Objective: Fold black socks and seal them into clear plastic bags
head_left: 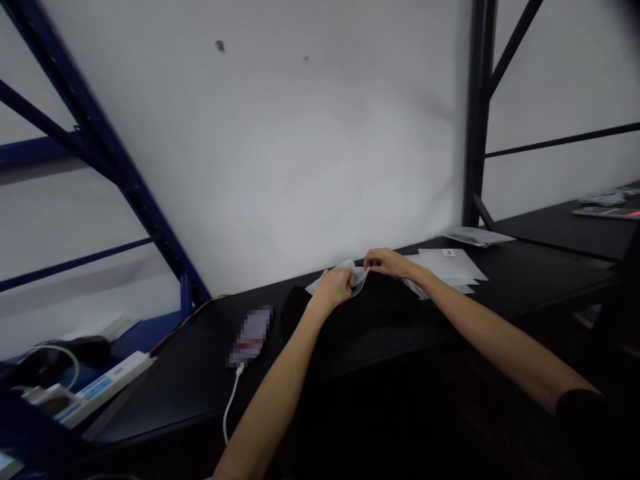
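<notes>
Left hand curled at the left side of a whitish, translucent pouch, fingers bent at its mouth; can't tell whether they grip it or just press inside. Right hand pinches the pouch's upper right rim between thumb and fingers, edge bowed out. Pouch sits between the two sets of fingertips, its curved lip facing the right fingers, so the mouth looks parted.

Edges: white wall rises just behind the fingers, little room that way. Back edge of black tabletop runs close past the fingertips; front edge passes below them, under both forearms. Dark rounded object just left of the left fingers, too dim to identify.

Right of the right fingers: stack of white envelopes, near, corners fanned, partly behind the forearm. Beyond it, flat pale packet by the back edge. Tabletop runs on farther right, past the black post.

Left of and nearer than the left fingers: blurred-out phone, white cable dropping over the front edge. Power strip well apart, farther left.
</notes>
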`<action>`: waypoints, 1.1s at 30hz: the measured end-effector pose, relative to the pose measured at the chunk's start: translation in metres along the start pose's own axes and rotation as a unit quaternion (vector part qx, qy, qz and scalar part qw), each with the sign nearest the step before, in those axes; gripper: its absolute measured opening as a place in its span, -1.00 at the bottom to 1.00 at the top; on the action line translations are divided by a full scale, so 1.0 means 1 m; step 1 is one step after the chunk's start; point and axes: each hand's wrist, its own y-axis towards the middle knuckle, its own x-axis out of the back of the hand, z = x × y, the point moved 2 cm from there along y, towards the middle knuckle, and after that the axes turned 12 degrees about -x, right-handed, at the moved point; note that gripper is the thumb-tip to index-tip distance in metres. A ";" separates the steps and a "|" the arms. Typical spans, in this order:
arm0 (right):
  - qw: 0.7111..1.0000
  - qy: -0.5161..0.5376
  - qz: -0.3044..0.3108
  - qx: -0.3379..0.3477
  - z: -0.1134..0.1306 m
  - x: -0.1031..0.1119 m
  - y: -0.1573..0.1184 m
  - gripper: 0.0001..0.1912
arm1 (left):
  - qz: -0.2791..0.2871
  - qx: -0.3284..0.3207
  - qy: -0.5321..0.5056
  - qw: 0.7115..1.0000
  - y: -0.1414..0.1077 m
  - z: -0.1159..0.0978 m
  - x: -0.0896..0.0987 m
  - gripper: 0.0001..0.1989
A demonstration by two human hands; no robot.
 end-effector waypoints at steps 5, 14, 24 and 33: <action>0.999 0.040 -0.010 -0.021 0.014 0.005 -0.004 -0.88 | -0.071 0.004 -0.047 0.996 0.001 -0.011 0.006 -0.77; 0.993 0.113 -0.039 -0.023 0.033 0.006 -0.004 -0.86 | -0.168 -0.021 0.043 0.985 0.003 -0.023 0.013 -0.90; 0.994 0.103 -0.021 -0.031 0.027 0.003 0.001 -0.89 | -0.175 -0.016 0.055 0.983 0.007 -0.027 0.004 -0.94; 0.994 0.064 -0.072 -0.060 -0.012 0.022 0.003 -0.86 | -0.164 -0.018 0.059 0.985 0.005 -0.015 0.015 -0.95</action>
